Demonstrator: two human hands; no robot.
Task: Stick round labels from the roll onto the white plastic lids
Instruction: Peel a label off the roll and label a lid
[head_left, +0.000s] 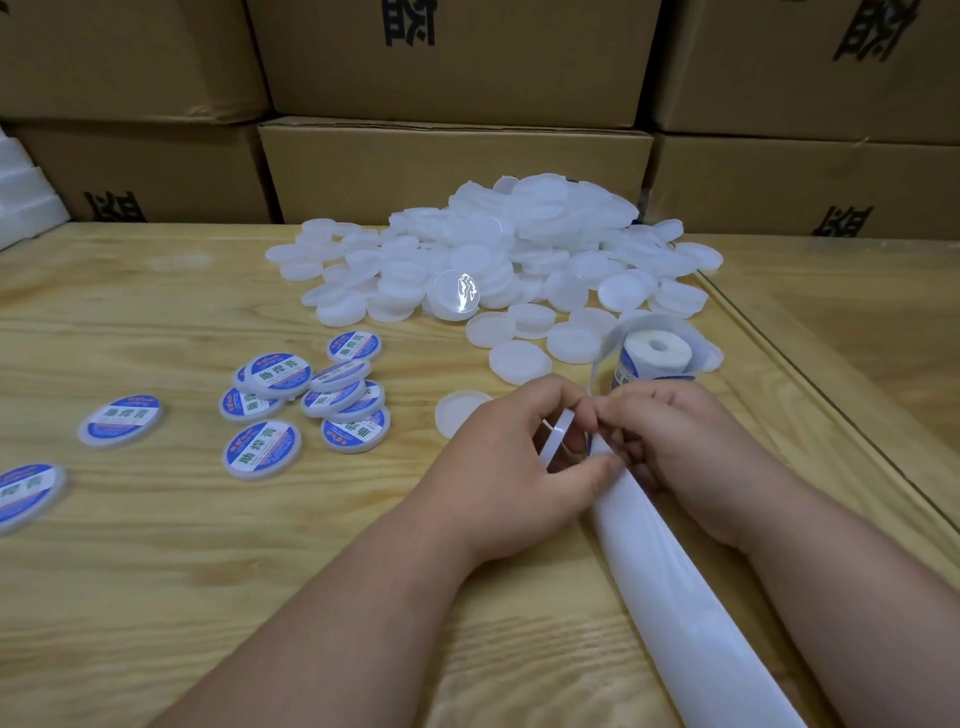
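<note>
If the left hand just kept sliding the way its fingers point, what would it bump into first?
The left hand, holding a white lid, points right and slightly away, and its fingertips already meet the right hand at the white paper strip. So it would likely push into the right hand's fingers first; the label roll lies farther back.

Before me: plywood table (156, 571), bearing heaped blank lids (498, 249), labelled lids (306, 395), label roll (657, 356), backing strip (685, 623).

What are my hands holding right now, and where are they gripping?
The left hand holds a white lid by its rim, tilted on edge. The right hand pinches the backing strip at its upper end.
</note>
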